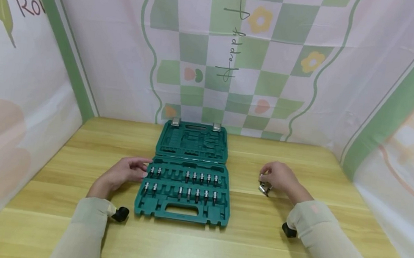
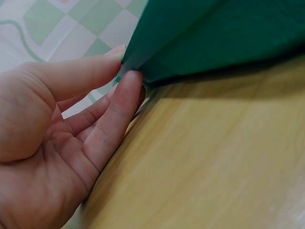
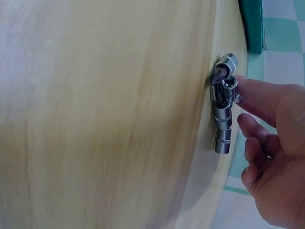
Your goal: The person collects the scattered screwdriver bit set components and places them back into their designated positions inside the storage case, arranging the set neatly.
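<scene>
The green case [image 1: 180, 217] lay open on the wooden worktop [image 1: 193, 253], its lid [image 1: 193, 139] folded back towards the patterned cloth [image 1: 254, 49]. Seven upper-row bits [image 1: 202, 178] and seven lower-row bits [image 1: 197, 195] were seated in the base, each row split two at left, five at right.

The left hand [image 1: 125, 173] was at the case's left side, thumb and finger touching its edge; whether that grip was pinching or merely resting could not be determined.

The right hand [image 1: 281, 178] was well apart, right of the case. Its grip was grasping a metal bit [image 3: 230, 85] at the fingertips. Further loose bits [image 3: 222, 126] were clustered just beside it; their exact number was unclear.
</scene>
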### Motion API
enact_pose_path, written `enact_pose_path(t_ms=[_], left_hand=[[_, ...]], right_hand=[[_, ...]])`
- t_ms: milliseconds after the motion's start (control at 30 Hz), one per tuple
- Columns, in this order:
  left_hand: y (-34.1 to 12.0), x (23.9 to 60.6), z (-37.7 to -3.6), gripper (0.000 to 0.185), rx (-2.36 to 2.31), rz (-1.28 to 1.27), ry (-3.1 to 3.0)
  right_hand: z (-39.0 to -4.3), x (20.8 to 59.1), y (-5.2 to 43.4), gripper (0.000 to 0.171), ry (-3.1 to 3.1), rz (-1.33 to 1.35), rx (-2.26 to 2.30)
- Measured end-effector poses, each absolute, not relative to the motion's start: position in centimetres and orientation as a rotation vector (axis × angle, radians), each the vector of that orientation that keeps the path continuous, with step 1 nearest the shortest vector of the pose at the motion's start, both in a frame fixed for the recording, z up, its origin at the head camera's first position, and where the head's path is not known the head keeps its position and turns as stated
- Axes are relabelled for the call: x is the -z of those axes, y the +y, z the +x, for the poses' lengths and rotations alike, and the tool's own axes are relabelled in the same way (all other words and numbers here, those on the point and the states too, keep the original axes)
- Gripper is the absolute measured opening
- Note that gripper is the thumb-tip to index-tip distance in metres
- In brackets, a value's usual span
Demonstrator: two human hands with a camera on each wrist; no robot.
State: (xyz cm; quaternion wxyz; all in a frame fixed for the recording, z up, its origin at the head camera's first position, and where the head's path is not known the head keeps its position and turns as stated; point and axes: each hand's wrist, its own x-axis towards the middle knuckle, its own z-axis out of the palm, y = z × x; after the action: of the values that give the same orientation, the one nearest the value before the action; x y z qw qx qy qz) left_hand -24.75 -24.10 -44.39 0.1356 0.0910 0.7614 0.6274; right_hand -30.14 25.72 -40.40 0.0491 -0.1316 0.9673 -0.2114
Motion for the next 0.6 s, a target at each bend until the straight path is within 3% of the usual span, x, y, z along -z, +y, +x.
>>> enact_pose_path(t_ms=[600], left_hand=[[-24.32,44.6,-24.98,0.05,-1.814,0.296,2.207]], right_hand=[[-30.8,41.34,25.04,0.017,3.011,-0.424,0.753]])
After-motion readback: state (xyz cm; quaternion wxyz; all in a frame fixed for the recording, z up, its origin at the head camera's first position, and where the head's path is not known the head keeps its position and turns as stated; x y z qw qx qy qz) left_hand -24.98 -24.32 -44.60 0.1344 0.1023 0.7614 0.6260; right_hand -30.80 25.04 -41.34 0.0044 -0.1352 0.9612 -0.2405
